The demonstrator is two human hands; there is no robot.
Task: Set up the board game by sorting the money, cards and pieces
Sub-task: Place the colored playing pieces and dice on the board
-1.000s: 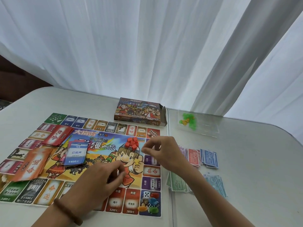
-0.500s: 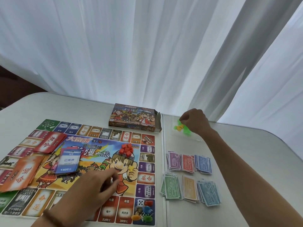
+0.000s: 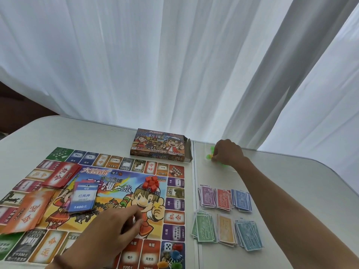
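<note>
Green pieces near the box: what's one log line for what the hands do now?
right hand: pinches green pieces | left hand: rests on game board | paper money: six piles | red houses: heaped mid-board

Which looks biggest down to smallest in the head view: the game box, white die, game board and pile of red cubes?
1. game board
2. game box
3. pile of red cubes
4. white die
The die lies nearer the camera yet looks smallest.

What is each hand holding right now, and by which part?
Right hand pinches the small green plastic pieces at their right side. Left hand: cannot tell.
</note>
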